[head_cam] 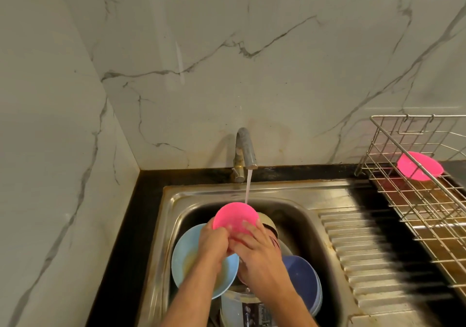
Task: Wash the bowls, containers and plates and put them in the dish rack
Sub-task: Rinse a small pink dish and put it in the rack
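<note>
You've got the pink plate [235, 217] gripped in both hands, left hand [214, 241] and right hand [257, 248], over the sink [315, 215] under the tap [245, 150]. Keep it tilted into the stream so it rinses clean before racking it.

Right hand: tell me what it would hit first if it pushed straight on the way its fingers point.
The right hand points up and away, fingers on the pink bowl that both hands hold. Past the bowl, probably the sink back wall below the tap; depth is unclear.
</note>
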